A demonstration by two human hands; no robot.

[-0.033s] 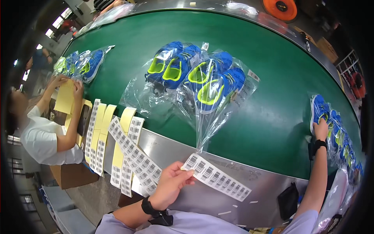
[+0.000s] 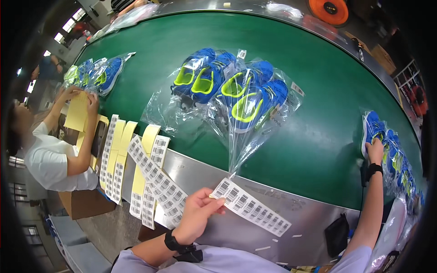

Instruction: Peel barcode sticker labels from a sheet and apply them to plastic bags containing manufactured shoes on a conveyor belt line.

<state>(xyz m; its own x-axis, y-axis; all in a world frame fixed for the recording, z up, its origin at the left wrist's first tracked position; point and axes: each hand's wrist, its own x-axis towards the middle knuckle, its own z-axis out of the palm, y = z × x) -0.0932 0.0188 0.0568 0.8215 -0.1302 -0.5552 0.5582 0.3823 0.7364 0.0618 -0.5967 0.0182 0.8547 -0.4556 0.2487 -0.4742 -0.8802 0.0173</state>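
Head view: label strip (image 2: 251, 207) pinched at its near end by left hand (image 2: 196, 214), lying across the metal worktop (image 2: 214, 175) edge. Right hand (image 2: 374, 150) reaches far right, fingers closed on a bagged blue shoe pair (image 2: 387, 145) on the green belt (image 2: 314, 136). More bagged shoes (image 2: 227, 88) mid-belt. Spare label strips (image 2: 136, 173) hang left; another person (image 2: 50, 154) holds yellow sheets (image 2: 77, 111).

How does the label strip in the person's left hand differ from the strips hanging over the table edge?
The held strip lies nearly flat across the metal ledge, pinched by the left hand. The hanging strips droop untouched over the edge, and several show yellow backing; the held strip shows none. Both carry rows of black-and-white barcode labels.
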